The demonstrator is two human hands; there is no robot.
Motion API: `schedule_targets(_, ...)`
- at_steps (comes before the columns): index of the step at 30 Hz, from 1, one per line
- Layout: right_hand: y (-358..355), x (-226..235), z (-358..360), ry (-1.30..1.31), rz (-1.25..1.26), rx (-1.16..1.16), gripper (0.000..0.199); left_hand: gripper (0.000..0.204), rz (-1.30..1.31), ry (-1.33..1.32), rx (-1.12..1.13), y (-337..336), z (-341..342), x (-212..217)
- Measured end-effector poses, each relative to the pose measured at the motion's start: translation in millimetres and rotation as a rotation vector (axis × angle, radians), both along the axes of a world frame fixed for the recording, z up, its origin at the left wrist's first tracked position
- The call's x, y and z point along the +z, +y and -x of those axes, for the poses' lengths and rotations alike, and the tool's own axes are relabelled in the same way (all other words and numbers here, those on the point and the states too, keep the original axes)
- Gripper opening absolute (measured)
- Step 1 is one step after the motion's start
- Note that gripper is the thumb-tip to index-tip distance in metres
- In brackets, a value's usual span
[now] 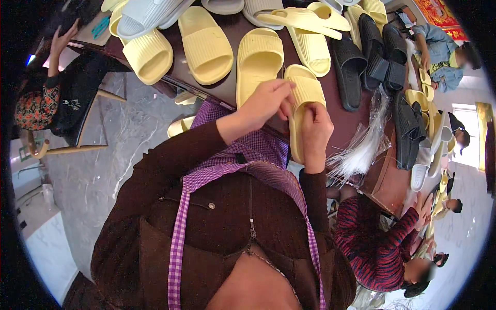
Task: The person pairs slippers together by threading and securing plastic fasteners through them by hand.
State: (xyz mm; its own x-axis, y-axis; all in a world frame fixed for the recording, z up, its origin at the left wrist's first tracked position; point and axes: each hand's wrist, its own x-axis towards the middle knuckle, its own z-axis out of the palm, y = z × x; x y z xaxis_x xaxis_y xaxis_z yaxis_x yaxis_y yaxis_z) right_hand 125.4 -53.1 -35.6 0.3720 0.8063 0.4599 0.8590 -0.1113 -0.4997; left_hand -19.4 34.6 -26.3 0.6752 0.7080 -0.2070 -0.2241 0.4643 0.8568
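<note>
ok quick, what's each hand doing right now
left hand: closed, fingers pinching the band of the pale yellow slide sandal
right hand: closed around the same sandal's side, steadying it over the table edge

table: dark brown wooden table
loose slides: yellow slippers, black slippers
plastic: clear bags
floor: grey marble floor

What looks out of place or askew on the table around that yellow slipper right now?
Nothing looks damaged. Both hands, left and right, hold the yellow slipper. A bundle of clear plastic bags fans loosely over the table edge; black slippers lie jumbled.
</note>
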Motion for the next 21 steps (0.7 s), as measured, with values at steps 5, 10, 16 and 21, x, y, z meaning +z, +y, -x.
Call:
schedule_targets(5, 3.2, -4.3, -4.6, 0.038, 0.018, 0.007, 0.008, 0.033, -0.253, 0.317, -0.172, 40.8, -7.3, 19.5)
schedule_targets(10, 3.7, -1.9, -10.0, 0.068, 0.008, 0.033, 0.008, 0.024, -0.87, 0.745, -0.263, 68.8, -35.2, 20.4)
schedule_targets(16, 1.2, -4.7, -11.6, 0.066, -0.043, 0.068, 0.004, 0.016, -1.57, 0.721, -0.19, 76.7, -43.3, -0.8)
schedule_targets(21, -6.5, 2.7, -15.0, 0.056, -0.09, 0.074, 0.005, 0.015, -1.648, 0.662, -0.095, 74.9, -35.0, 1.0)
